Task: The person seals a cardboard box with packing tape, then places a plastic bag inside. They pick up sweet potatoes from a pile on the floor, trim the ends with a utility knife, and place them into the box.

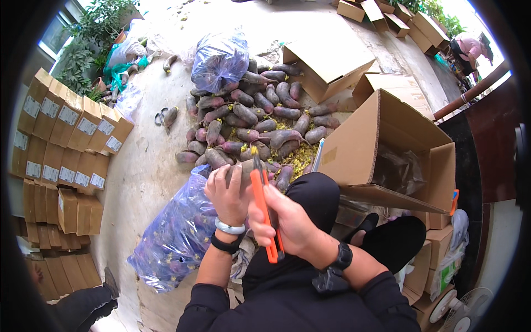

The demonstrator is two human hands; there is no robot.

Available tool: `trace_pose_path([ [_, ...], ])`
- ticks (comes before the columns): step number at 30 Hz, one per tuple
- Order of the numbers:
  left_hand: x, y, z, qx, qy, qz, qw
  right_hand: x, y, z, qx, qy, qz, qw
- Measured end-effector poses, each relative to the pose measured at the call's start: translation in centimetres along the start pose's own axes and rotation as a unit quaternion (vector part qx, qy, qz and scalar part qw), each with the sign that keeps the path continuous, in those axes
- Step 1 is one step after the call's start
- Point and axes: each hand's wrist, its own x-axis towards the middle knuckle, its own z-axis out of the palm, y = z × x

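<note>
My left hand (226, 191) is wrapped around a thick grey-purple radish (244, 173), partly hidden by the fingers. In my right hand (286, 222) is an orange-handled utility knife (262, 207), pointing away from me. Its dark tip lies beside yellow sprouts (254, 150) near the radish's top; whether the blade touches them I cannot tell. Just beyond both hands spreads a heap of radishes (247, 114) with curved thin roots. Yellow trimmings (298, 155) are scattered among them. Left of my left forearm lies a bluish clear plastic bag (174, 236) filled with radishes.
Another stuffed plastic bag (220, 58) stands behind the heap. To the right, an open cardboard box (352, 141) is tilted towards me. Scissors (160, 117) rest on the floor beside a lone radish (170, 118). Stacked cartons (62, 124) line the left. A person (468, 50) bends at far right; another person's leg (89, 305) shows lower left.
</note>
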Motion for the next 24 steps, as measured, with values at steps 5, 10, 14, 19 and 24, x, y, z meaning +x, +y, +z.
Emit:
trace_pose_path([
  [5,-0.4,-0.4,-1.8,-0.141,-0.014,-0.140,0.980,1.3,-0.8,-3.7,-0.170,0.190,-0.038,0.966],
  [10,2.1,-0.1,-3.3,-0.096,-0.071,-0.052,0.991,0.3,-1.2,-3.7,-0.439,0.173,-0.010,0.881],
  [14,1.6,-4.9,-1.0,-0.410,-0.085,-0.299,0.858,-5.6,-4.3,-2.8,-0.457,0.121,-0.037,0.880],
  [19,3.9,-3.7,-5.9,-0.590,-0.130,-0.456,0.653,-17.0,-8.9,-1.8,-0.476,0.185,-0.276,0.814],
  [24,13.6,5.7,-10.2,-0.542,-0.319,-0.188,0.755,-25.8,-13.1,-5.5,-0.385,0.508,-0.633,0.440],
])
